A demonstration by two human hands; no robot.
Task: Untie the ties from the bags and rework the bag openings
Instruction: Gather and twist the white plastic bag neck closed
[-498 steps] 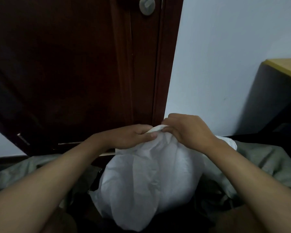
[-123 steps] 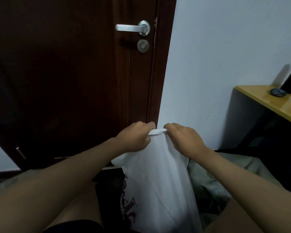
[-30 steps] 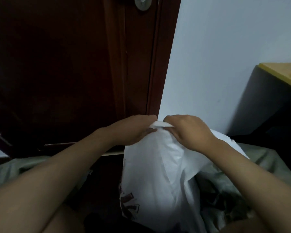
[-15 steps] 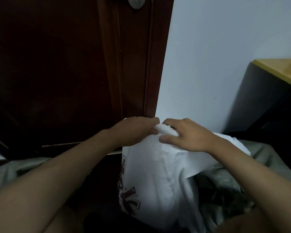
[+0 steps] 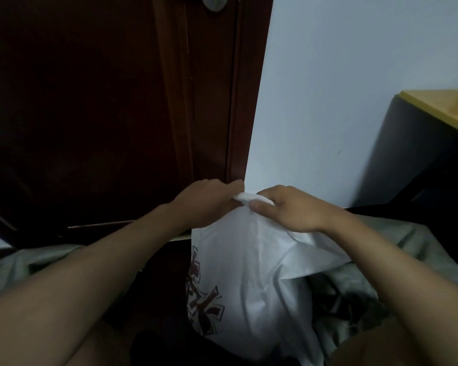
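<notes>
White bag [image 5: 249,281] stands between the knees, printed side left. Left hand [image 5: 209,204] and right hand [image 5: 291,210] both pinch its bunched neck [image 5: 246,198]; tie probably hidden inside, too dim to tell. Risk: hard sideways pull tears thin plastic. Door [image 5: 103,101] behind.

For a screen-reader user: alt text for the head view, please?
Both hands, left hand and right hand, pinch the gathered top of a white plastic bag with dark print, in front of a dark wooden door and a pale wall.
</notes>
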